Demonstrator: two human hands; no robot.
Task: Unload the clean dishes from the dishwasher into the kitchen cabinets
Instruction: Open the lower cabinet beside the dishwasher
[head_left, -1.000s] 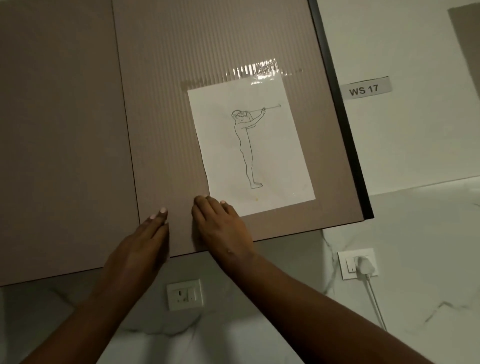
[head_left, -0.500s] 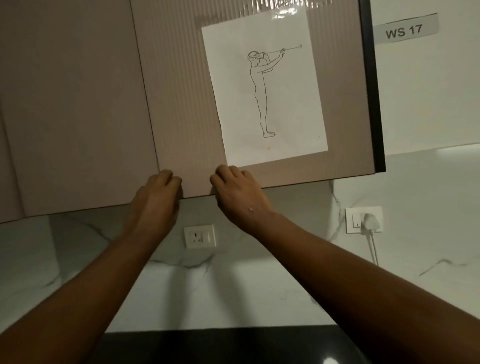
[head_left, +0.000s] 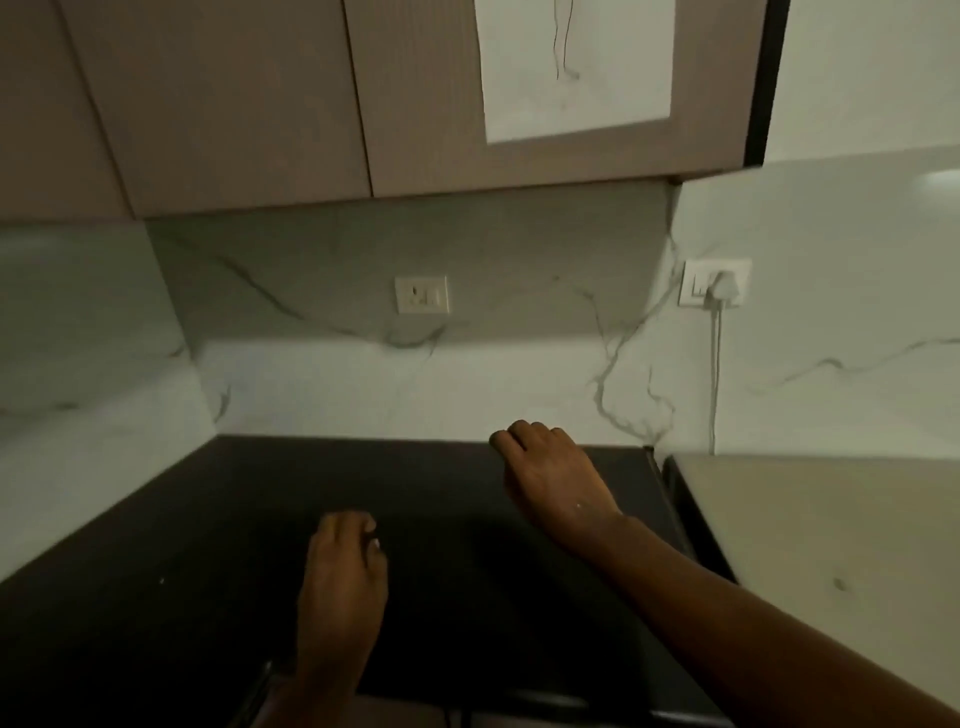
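The beige upper kitchen cabinets (head_left: 249, 119) fill the top of the view with their doors closed; a white sheet with a line drawing (head_left: 576, 67) is taped to the right door. Below them, my left hand (head_left: 343, 577) hovers over the dark countertop (head_left: 182, 561) with fingers loosely curled and nothing in it. My right hand (head_left: 550, 478) is higher and farther right, near the counter's back edge, fingers curled, also holding nothing. No dishes and no dishwasher are in view.
A white marble backsplash (head_left: 467, 389) runs behind the counter, with a wall socket (head_left: 422, 294) in its middle. A second socket with a plug and white cable (head_left: 716, 291) is at the right. A pale surface (head_left: 831, 545) adjoins the counter on the right.
Both hands have left the cabinet doors' lower edge and dropped to counter height. The view has tilted downward, so the cabinets now sit at the top.
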